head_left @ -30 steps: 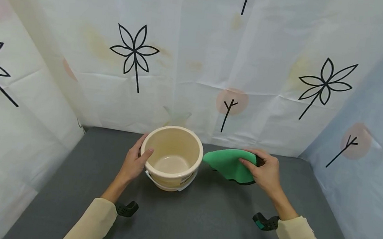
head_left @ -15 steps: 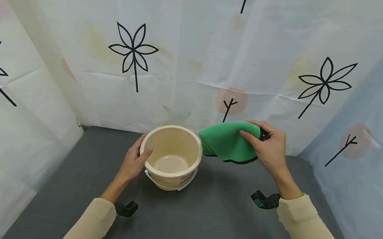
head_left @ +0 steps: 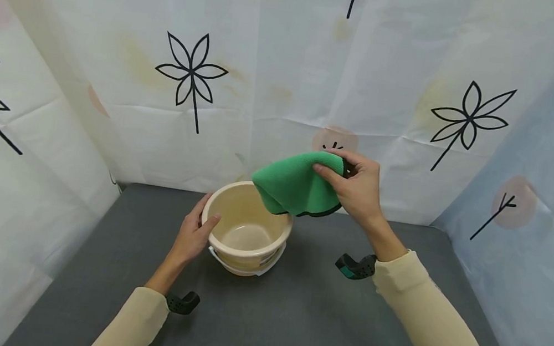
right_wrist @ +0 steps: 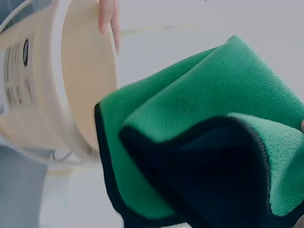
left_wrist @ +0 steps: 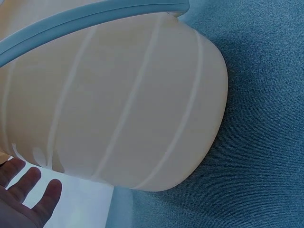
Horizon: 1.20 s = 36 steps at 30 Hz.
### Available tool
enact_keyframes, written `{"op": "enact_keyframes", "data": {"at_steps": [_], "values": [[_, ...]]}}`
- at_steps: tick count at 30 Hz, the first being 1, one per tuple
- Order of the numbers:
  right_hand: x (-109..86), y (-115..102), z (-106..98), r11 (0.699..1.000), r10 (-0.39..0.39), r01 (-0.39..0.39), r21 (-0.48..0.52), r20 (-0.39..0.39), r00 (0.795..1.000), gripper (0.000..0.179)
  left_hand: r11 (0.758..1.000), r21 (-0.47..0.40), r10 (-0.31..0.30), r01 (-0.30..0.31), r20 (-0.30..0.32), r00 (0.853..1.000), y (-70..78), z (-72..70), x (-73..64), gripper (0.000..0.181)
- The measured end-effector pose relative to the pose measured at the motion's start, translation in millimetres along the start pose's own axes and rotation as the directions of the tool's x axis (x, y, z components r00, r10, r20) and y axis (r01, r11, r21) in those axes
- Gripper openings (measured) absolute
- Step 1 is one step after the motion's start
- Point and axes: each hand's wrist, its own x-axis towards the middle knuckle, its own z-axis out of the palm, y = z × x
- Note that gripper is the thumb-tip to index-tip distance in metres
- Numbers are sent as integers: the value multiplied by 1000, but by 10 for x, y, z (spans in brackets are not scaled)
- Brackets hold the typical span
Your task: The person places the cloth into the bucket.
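A cream plastic bucket [head_left: 239, 209] stands upright on the dark grey table, its white handle [head_left: 273, 263] hanging down in front. My left hand [head_left: 193, 238] grips the left side of the rim, thumb over the inside and fingers along the outer wall. A folded green cloth [head_left: 296, 185] with black edging is pinched between the thumb and fingers of my right hand [head_left: 359, 191]. It hangs over the right rear part of the bucket's mouth and covers some of the rim. Ribbed bucket wall [left_wrist: 128, 104] fills most of the left wrist view.
A white patterned curtain [head_left: 274, 95] rises behind the table [head_left: 323, 317], with more fabric at both sides. Black camera mounts [head_left: 358, 267] sit on both wrists. The right wrist view shows a label [right_wrist: 19, 76] on the bucket's side.
My right hand has raised the green cloth from beside the bucket and carried it left, to above the bucket's mouth. My left hand and the bucket have stayed in place.
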Motion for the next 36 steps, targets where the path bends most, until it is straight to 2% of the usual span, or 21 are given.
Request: {"op": "enact_keyframes", "data": {"at_steps": [6, 14, 22, 30, 36], "values": [[31, 78, 328, 998, 43, -47, 52, 84, 996, 29, 999, 40, 1, -1, -4, 1000, -4, 3, 9, 61], [-14, 204, 646, 993, 102, -109, 46, 145, 984, 31, 998, 65, 8, -8, 2, 1000, -8, -3, 1, 60], [-83, 313, 744, 982, 187, -191, 0, 184, 965, 35, 998, 56, -11, 12, -16, 1000, 7, 1, -13, 60], [-134, 382, 785, 980, 196, -188, -58, 191, 962, 37, 1000, 28, 9, -8, -6, 1000, 17, 5, -16, 60], [-148, 394, 795, 975, 219, -222, -6, 192, 957, 44, 999, 41, -8, 8, -4, 1000, 19, 12, -4, 60]]}}
